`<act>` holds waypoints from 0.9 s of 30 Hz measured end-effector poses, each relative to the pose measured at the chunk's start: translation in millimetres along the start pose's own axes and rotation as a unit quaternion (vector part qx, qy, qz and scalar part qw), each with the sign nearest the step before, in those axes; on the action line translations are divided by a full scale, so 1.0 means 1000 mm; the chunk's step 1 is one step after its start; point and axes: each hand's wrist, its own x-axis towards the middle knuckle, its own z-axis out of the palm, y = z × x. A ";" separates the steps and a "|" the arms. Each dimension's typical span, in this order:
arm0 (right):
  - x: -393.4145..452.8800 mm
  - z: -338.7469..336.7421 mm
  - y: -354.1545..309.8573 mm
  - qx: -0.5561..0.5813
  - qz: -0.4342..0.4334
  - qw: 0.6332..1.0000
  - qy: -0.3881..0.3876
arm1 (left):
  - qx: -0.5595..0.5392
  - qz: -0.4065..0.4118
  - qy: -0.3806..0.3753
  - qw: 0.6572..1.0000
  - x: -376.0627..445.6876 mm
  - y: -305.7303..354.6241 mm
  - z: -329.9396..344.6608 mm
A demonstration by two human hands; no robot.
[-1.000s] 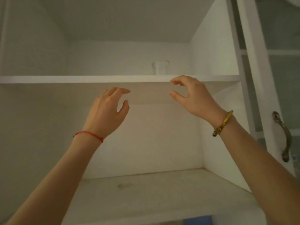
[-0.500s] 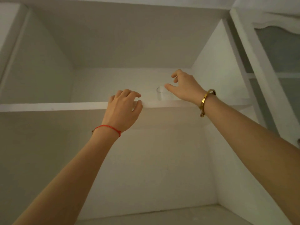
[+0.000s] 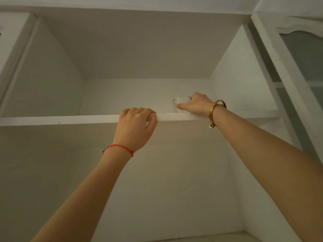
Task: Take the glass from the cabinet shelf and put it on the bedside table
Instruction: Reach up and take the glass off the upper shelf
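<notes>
A small clear glass stands upright on the upper cabinet shelf, toward its right side; its base is hidden behind the shelf edge. My right hand, with a gold bracelet on the wrist, is wrapped around the glass, thumb across the front and fingers behind it. My left hand, with a red string on the wrist, grips the front edge of the same shelf, fingers curled over the top, just left of the glass.
The white cabinet's right inner wall is close beside my right hand. An open glass-paned door hangs at the right. A lower compartment with a white back panel lies under the shelf.
My right hand has reached in and closed around the glass. My left hand has risen and taken hold of the shelf edge. The view has tilted further upward.
</notes>
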 end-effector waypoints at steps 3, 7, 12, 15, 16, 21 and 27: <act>0.003 0.002 0.000 0.004 0.010 1.000 -0.008 | -0.003 0.004 0.017 1.000 -0.002 0.000 0.002; 0.001 0.003 -0.001 0.012 0.032 0.999 -0.020 | -0.012 -0.002 0.027 1.000 -0.003 0.000 0.003; 0.001 0.002 -0.001 0.018 0.040 0.999 -0.022 | -0.011 -0.011 0.025 1.000 -0.003 0.001 0.004; 0.002 0.005 0.001 0.027 0.044 0.999 0.001 | -0.009 -0.018 0.024 1.000 -0.003 0.002 0.004; 0.001 0.007 0.002 0.032 0.043 0.998 0.016 | -0.009 -0.018 0.023 1.000 -0.003 0.002 0.004; -0.004 0.005 0.003 0.117 -0.001 0.988 0.105 | -0.012 -0.021 0.013 1.000 -0.002 0.002 0.003; -0.026 -0.009 -0.008 0.251 -0.019 0.958 0.139 | -0.015 -0.028 -0.016 0.999 -0.002 0.004 -0.001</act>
